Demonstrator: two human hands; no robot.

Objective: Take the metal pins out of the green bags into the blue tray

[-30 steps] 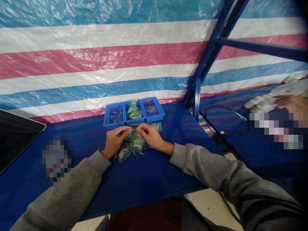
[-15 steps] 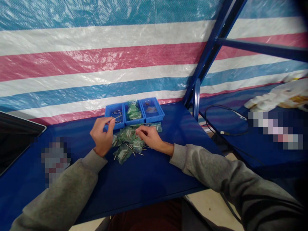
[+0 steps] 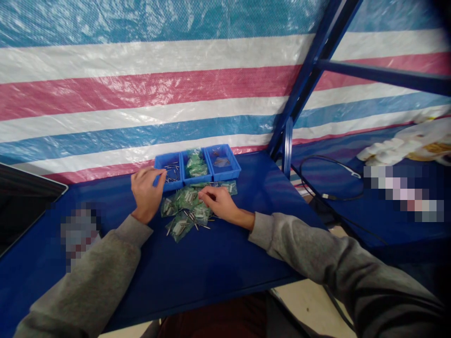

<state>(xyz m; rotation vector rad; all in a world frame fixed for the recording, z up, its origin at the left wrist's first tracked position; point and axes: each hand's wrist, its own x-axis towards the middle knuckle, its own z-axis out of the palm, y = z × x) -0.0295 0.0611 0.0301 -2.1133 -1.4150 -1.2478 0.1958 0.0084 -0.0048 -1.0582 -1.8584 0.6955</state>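
My left hand point(image 3: 145, 191) hovers at the front left corner of the left blue bin point(image 3: 169, 184). Its thumb and fingers are slightly apart, and no rod shows between them. Thin metal rods point(image 3: 172, 172) lie loose in that bin. Over the right part of a pile of green-tinted plastic bags point(image 3: 180, 225) is my right hand point(image 3: 220, 201), thumb and fingertips pinched together. Whatever they hold, if anything, is too small to make out. The bags contain short metal pieces, and several loose rods point(image 3: 192, 217) are scattered among them.
The middle blue bin point(image 3: 197, 179) holds green bags; the right one point(image 3: 227, 174) has a few small items. A blue metal frame point(image 3: 287, 126) rises behind at the right. Beyond lie a black cable point(image 3: 306, 159) and white items point(image 3: 384, 150). A dark panel point(image 3: 24, 202) stands at left.
A thin rod that was between my left fingertips no longer shows there, and those fingers have loosened. The left hand has shifted slightly left. My right hand has barely moved.
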